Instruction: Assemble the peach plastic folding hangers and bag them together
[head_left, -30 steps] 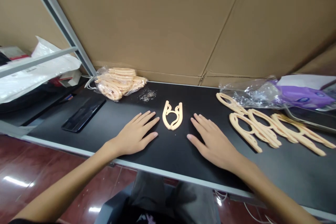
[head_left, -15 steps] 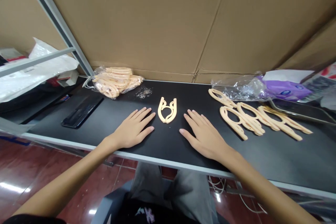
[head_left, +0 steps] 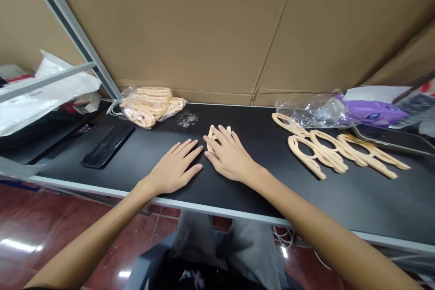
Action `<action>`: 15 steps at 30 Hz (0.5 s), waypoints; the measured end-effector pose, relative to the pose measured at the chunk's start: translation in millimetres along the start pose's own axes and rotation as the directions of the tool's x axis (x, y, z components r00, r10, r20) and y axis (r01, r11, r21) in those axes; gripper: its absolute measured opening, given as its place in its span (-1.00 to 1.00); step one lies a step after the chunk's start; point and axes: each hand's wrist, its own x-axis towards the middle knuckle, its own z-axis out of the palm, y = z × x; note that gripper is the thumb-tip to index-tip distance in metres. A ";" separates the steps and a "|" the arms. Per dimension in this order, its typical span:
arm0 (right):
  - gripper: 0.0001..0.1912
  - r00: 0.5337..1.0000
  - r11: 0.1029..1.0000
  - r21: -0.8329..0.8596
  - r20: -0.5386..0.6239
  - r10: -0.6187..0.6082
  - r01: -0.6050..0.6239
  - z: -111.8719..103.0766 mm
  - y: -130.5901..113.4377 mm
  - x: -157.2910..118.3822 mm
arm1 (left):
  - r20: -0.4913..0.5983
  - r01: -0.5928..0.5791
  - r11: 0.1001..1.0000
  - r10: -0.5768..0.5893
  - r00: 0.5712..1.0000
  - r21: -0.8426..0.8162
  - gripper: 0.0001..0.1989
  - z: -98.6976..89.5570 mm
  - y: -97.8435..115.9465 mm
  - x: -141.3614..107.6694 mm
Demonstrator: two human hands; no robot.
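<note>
My left hand (head_left: 174, 168) lies flat on the black tabletop (head_left: 258, 122), fingers spread, holding nothing. Over a cream folding hanger (head_left: 210, 134) rests my right hand (head_left: 231, 156), palm down with its fingers stretched out. Most of that hanger is hidden beneath the hand; only its upper ends and part of its left side show. On the right of the table lie several more cream hangers (head_left: 306, 156), overlapping one another. A clear plastic bag of cream hangers (head_left: 149, 105) sits at the back left.
A dark phone (head_left: 108, 146) lies on the left, near white plastic packaging (head_left: 50, 84). At the back right are a purple packet (head_left: 370, 111), clear plastic wrap (head_left: 312, 111) and a dark tablet-like object (head_left: 397, 139). A metal post (head_left: 74, 31) rises at the left.
My right hand has moved left from the bare tabletop onto the middle hanger, covering most of it. My left hand stays in place. The view has shifted slightly.
</note>
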 end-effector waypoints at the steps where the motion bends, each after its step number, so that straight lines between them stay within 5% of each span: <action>1: -0.50 0.998 0.998 0.008 0.004 -0.070 0.070 1.7 4.6 1.8 | 0.000 -0.001 1.000 0.001 1.000 -0.001 -0.35 -0.1 0.0 0.1; 4: -0.54 0.984 0.983 0.045 0.006 -0.178 0.178 4.9 15.7 3.3 | 0.007 0.001 1.000 -0.001 1.000 -0.001 -0.35 -0.6 0.1 0.6; 11: -0.55 0.981 0.979 0.052 -0.025 -0.195 0.196 -0.8 23.9 -13.8 | 0.012 0.011 1.000 -0.011 1.000 -0.017 -0.37 -2.0 0.9 0.5; 15: -0.52 0.995 0.995 0.014 0.009 -0.097 0.097 -13.6 35.6 -49.1 | 0.005 0.013 1.000 -0.013 1.000 -0.026 -0.37 -1.1 -0.2 0.2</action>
